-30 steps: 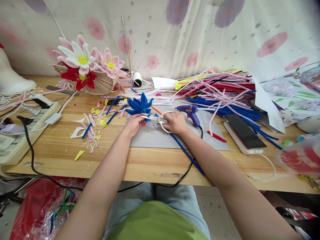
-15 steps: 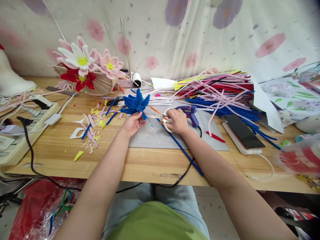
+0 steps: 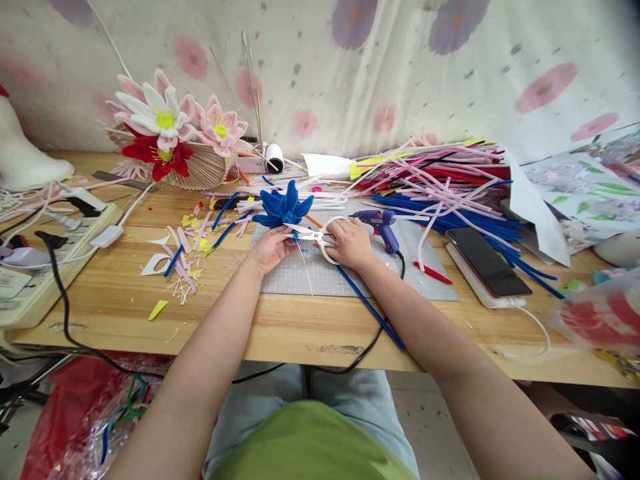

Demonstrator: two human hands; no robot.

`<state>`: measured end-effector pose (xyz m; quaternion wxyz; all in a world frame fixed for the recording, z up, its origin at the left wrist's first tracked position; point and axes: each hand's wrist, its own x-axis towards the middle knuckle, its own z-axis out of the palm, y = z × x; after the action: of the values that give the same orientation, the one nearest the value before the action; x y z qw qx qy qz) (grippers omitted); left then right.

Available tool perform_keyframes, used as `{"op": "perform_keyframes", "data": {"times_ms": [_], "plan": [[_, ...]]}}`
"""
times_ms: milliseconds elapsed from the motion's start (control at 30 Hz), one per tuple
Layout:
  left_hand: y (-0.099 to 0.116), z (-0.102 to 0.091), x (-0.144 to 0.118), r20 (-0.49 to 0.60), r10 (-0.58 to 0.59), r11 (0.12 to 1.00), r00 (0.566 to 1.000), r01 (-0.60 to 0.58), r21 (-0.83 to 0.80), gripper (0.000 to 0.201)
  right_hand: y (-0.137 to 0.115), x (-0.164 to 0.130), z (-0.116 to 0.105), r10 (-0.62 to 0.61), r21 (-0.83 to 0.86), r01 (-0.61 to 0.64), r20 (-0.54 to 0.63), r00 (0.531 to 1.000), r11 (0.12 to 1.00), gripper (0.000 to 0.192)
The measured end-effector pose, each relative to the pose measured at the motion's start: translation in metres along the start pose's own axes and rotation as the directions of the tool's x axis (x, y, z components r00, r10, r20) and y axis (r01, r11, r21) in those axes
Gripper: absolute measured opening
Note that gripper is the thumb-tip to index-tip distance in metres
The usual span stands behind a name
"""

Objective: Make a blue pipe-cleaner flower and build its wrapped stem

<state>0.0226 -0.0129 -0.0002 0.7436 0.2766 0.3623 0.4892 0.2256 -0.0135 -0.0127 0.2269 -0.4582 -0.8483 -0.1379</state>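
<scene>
A blue pipe-cleaner flower (image 3: 284,205) is held by its base in my left hand (image 3: 274,251), petals pointing up and away. A thin pale wire (image 3: 307,270) hangs down from that base over the cutting mat. My right hand (image 3: 351,243) grips the handles of white-handled scissors (image 3: 317,235). Their blades are parted and reach left to the flower's base, just above my left fingers. Whether the blades touch it, I cannot tell. Below my right hand a long blue pipe cleaner (image 3: 370,307) slants across the mat (image 3: 280,285) to the table's front edge.
A purple glue gun (image 3: 383,228) lies just right of my right hand, its black cord trailing off the front. Pipe cleaners (image 3: 450,173) pile up behind it; a phone (image 3: 490,262) rests farther right. Scraps (image 3: 185,257), finished flowers (image 3: 165,120) and a power strip (image 3: 75,267) occupy the left.
The flower and my left hand have shifted slightly right. The scissors have moved left and turned, with their parted blades now at the flower's base. The hanging wire now points more straight down.
</scene>
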Motion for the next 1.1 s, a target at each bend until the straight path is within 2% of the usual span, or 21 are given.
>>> {"op": "perform_keyframes", "data": {"times_ms": [300, 467, 633, 767, 933, 1100], "plan": [[0.000, 0.000, 0.000, -0.020, 0.024, 0.999, 1.000, -0.023, 0.034, 0.014, -0.001, -0.001, -0.001, 0.006, -0.010, -0.006, 0.020, 1.000, 1.000, 0.033], [0.000, 0.000, 0.000, -0.028, 0.024, 1.000, 0.999, -0.024, 0.006, 0.013, -0.001, -0.002, -0.001, 0.051, -0.016, -0.050, 0.071, 0.996, 0.999, 0.034], [0.004, -0.001, -0.002, 0.032, 0.002, 0.994, 0.999, 0.002, -0.109, 0.007, 0.004, -0.002, 0.000, 0.097, 0.013, -0.096, -0.024, 0.995, 0.995, 0.029], [0.009, 0.000, -0.007, 0.126, -0.008, 0.966, 0.992, 0.040, -0.256, 0.011, 0.006, 0.000, -0.001, 0.035, 0.037, -0.034, -0.041, 0.999, 0.999, 0.024], [0.008, 0.003, -0.011, 0.091, 0.004, 0.965, 0.996, 0.020, -0.260, 0.016, 0.000, 0.001, 0.002, -0.028, 0.049, 0.029, -0.006, 1.000, 0.998, 0.024], [0.005, 0.007, -0.011, 0.167, -0.082, 0.955, 0.982, 0.126, -0.269, 0.017, -0.001, 0.001, 0.004, -0.029, 0.053, 0.030, -0.011, 1.000, 0.998, 0.024]]}}
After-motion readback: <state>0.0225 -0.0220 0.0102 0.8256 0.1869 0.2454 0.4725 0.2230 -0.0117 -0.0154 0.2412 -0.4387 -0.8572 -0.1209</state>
